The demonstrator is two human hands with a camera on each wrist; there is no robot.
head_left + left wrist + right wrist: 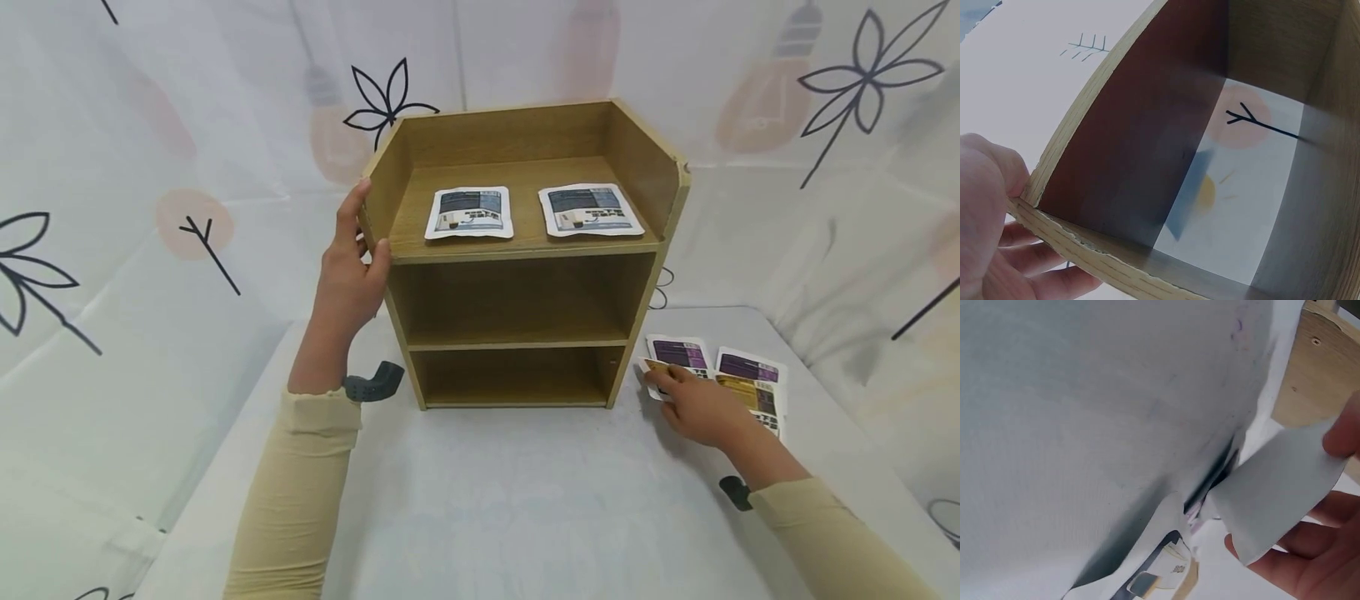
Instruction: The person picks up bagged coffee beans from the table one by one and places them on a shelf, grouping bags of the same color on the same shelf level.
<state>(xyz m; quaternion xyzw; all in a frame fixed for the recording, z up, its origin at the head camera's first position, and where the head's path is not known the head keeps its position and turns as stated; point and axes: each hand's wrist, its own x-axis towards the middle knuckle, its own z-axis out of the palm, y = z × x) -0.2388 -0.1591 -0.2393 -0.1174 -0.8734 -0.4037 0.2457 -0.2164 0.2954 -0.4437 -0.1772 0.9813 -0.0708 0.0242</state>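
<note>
A small wooden shelf unit (513,137) with three levels stands on the white table. My left hand (348,279) grips the edge of its left side panel, thumb at the front and fingers around the outside. At the right of the shelf, my right hand (701,408) pinches a flat white packet (1279,487) between thumb and fingers, its plain back showing in the right wrist view. Beside and behind that hand lie two purple-labelled packets (750,367) and a yellow-labelled packet (742,392), partly overlapping. On the top level rest two blue-labelled packets, one left (470,212) and one right (590,209).
The middle level (517,302) and bottom level (513,377) are framed by the unit's side panels. A white patterned curtain (247,100) hangs behind and around the table (495,500). Dark straps are on both wrists.
</note>
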